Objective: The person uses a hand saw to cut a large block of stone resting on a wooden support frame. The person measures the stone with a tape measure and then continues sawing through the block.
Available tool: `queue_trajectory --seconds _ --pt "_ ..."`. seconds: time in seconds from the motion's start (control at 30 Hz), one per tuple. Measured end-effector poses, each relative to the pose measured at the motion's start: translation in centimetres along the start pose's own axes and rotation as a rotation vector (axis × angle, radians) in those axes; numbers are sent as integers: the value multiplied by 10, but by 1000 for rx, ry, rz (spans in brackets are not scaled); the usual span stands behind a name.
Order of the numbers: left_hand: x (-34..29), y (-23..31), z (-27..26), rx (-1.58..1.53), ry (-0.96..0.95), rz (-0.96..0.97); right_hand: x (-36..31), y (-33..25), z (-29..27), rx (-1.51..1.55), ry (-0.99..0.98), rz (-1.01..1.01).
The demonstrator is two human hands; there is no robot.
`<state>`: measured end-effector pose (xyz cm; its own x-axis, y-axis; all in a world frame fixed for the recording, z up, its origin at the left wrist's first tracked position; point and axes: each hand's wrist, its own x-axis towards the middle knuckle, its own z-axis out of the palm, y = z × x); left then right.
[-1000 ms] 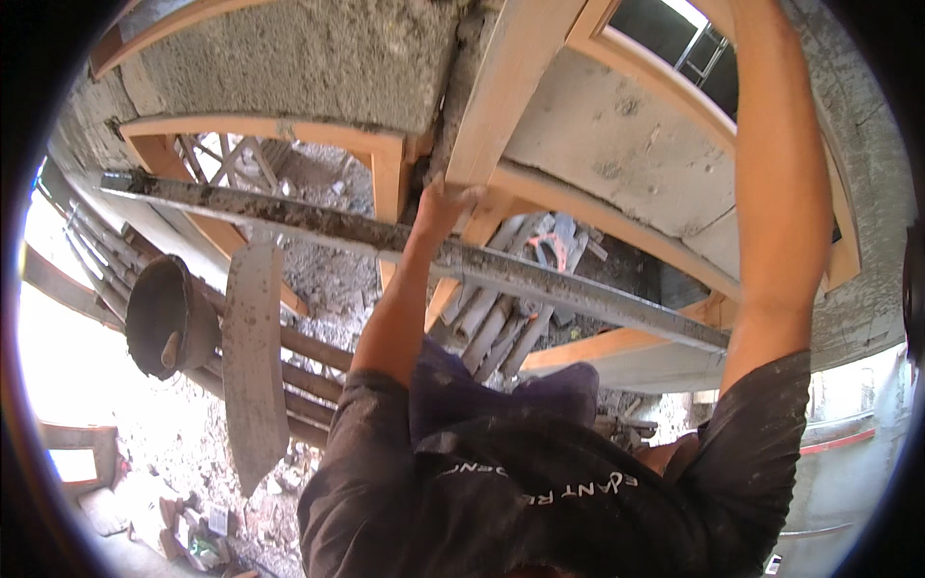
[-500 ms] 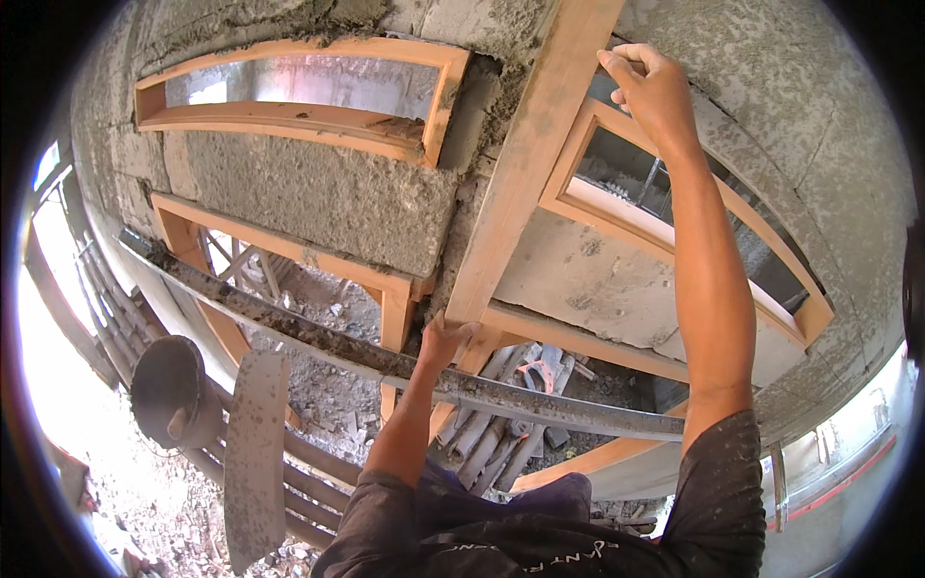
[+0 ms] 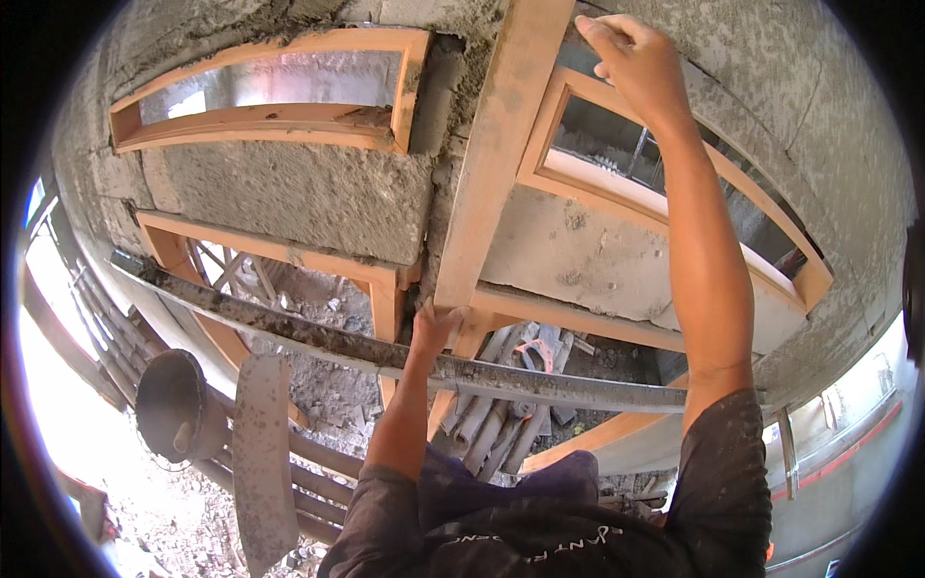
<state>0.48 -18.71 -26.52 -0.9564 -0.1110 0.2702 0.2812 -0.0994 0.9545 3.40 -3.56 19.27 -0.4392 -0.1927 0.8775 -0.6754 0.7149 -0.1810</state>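
A long wooden board (image 3: 496,159) runs up the wall between two window openings, slightly tilted in view. My left hand (image 3: 431,328) is closed around its lower end, thumb toward the board's face; the fingers behind are partly hidden. My right hand (image 3: 641,72) is raised beside the upper part of the board, its thumb and fingers drawn together. Whatever may be in that pinch is too small to make out. Just under my left hand passes a long mortar-smeared metal straightedge or rail (image 3: 318,332), which crosses in front of the openings.
An upper left wooden window frame (image 3: 260,140) and an upper right one (image 3: 597,197) are set in the rough wall. At the lower left are a dark bucket (image 3: 169,405), a mortar-spotted plank (image 3: 262,462) and bamboo poles (image 3: 323,491). A handsaw (image 3: 540,349) lies among poles below.
The view has shifted slightly, so the wall, board and frames appear farther left and higher. Both hands keep nearly the same positions beside the board.
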Motion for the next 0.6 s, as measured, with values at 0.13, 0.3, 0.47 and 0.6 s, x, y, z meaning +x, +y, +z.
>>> queue_trajectory --seconds 0.13,0.3,0.47,0.6 --pt "-2 2 0 -76 21 6 -38 4 -23 35 42 -33" --pt "0 1 0 -81 8 16 -96 28 -44 -66 -105 53" --pt "0 -10 -4 13 44 -7 -114 49 -39 12 -189 72" --pt "-6 22 2 59 51 -36 -97 54 -24 77 -204 72"
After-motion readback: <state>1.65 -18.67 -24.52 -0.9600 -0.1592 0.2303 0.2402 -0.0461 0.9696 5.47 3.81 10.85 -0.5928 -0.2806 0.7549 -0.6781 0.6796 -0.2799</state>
